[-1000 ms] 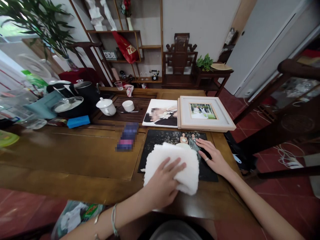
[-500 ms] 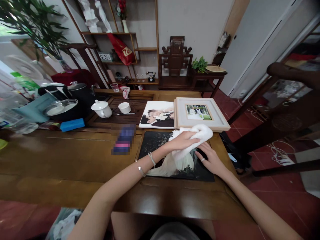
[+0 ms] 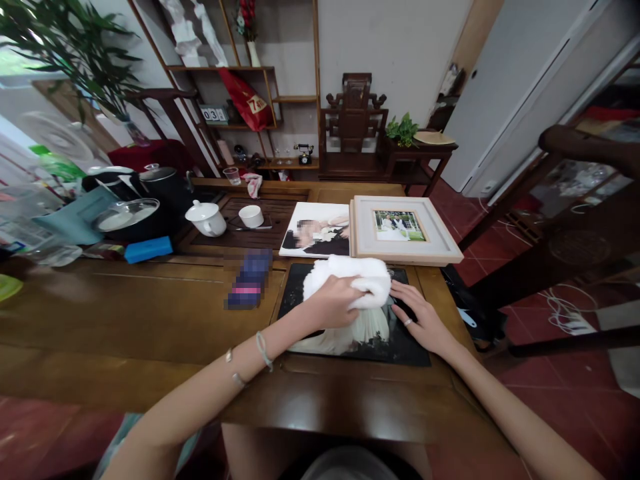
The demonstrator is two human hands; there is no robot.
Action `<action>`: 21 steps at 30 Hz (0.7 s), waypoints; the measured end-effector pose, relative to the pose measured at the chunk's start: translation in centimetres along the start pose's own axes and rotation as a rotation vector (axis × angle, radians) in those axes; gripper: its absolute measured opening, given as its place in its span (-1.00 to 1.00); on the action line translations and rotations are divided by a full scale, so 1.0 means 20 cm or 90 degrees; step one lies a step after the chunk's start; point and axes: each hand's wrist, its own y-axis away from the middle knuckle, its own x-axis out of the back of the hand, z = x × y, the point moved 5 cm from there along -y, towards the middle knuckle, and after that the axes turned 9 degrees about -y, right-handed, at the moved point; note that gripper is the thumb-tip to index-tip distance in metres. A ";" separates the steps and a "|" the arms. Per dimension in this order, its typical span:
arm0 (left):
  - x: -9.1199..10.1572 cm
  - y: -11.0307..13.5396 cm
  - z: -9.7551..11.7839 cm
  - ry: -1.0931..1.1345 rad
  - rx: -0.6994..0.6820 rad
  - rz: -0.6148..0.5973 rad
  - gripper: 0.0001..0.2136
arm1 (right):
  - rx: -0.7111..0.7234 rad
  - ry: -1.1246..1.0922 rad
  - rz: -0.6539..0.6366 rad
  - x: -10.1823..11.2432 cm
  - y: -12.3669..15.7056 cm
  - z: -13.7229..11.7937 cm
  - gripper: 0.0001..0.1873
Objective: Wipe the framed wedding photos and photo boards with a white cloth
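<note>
A dark wedding photo print (image 3: pixel 400 340) lies flat near the front edge of the wooden table (image 3: pixel 150 313). My left hand (image 3: pixel 333 303) is closed on a bunched white cloth (image 3: pixel 360 277) and presses it on the upper middle of the print. My right hand (image 3: pixel 423 320) lies flat with fingers spread on the print's right part, a ring on one finger. The cloth hides the upper part of the picture.
Behind the print lie an unframed photo (image 3: pixel 315 230) and a pale framed photo (image 3: pixel 405 230). A blurred purple object (image 3: pixel 247 279) sits left of the print. Further left are a white teapot (image 3: pixel 207 219), a cup (image 3: pixel 251 215), a blue block (image 3: pixel 147 249) and pots. Shelves and a chair stand behind.
My left hand carried the cloth from the print's lower left up to its top right, then back left along the top. My right hand stayed flat on the print.
</note>
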 end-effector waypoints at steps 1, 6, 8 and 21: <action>0.02 0.05 -0.03 -0.011 0.005 0.008 -0.79 | -0.002 -0.003 0.001 0.00 0.00 0.00 -0.61; 0.07 0.29 -0.10 0.030 0.071 0.036 -0.76 | -0.009 -0.008 0.006 0.00 0.00 0.01 -0.61; 0.06 0.38 -0.04 0.046 0.098 0.030 -0.67 | -0.010 -0.009 0.009 0.00 0.00 0.00 -0.61; 0.04 0.50 0.11 0.066 0.085 -0.020 -0.60 | -0.012 -0.016 0.013 0.00 0.00 0.00 -0.61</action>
